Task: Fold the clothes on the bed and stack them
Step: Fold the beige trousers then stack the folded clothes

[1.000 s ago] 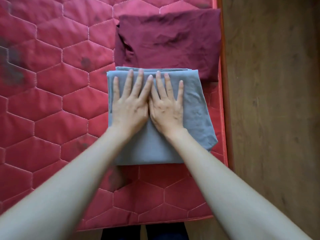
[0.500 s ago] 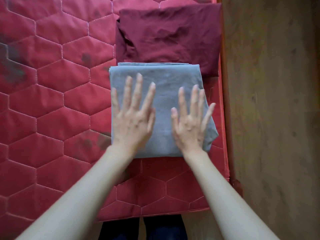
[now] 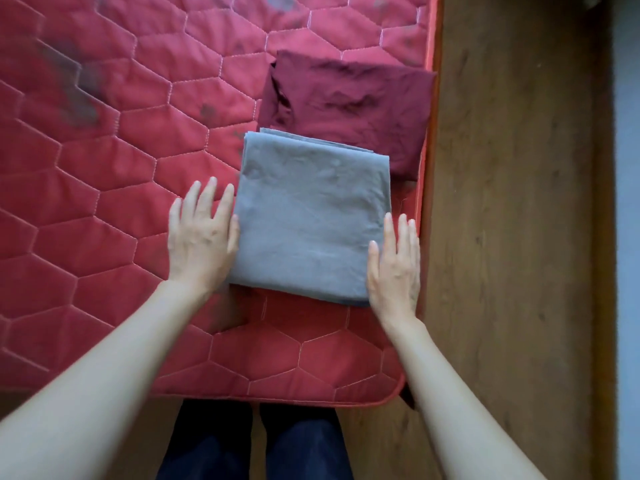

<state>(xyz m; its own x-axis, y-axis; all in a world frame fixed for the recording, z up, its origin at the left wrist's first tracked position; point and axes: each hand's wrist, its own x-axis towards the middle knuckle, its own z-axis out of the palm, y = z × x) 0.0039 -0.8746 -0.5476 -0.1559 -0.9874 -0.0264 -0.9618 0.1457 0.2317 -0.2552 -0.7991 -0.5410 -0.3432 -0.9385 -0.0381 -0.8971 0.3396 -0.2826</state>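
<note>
A wooden floor (image 3: 502, 237) runs down the right side of the view, and a bed (image 3: 104, 220) with a red cover quilted in hexagons fills the left and middle; dark smudges mark the cover towards its far left. Nearest of all, at the bottom edge, the person's legs in dark trousers (image 3: 256, 445) stand against the near end of the bed, just left of its rounded near right corner. Two bare forearms reach forward from the lower corners.

The left hand (image 3: 201, 240) lies flat on the red cover, fingers straight and a little spread, its thumb side touching the left edge of the folded grey garment (image 3: 311, 223). The right hand (image 3: 393, 268) is flat too, fingers straight and close together, set against the garment's right edge near its near right corner, between the cloth and the right side of the bed. The hands are well apart, one on each side of the grey cloth, and neither grips it.

The grey garment is folded into a neat, roughly square pad that lies flat near the right side of the bed. Several layered edges show along its far side. Just beyond it lies a folded maroon garment (image 3: 349, 109), more wrinkled, whose right edge reaches the side of the bed. The grey pad's far edge overlaps the maroon one's near edge.
</note>
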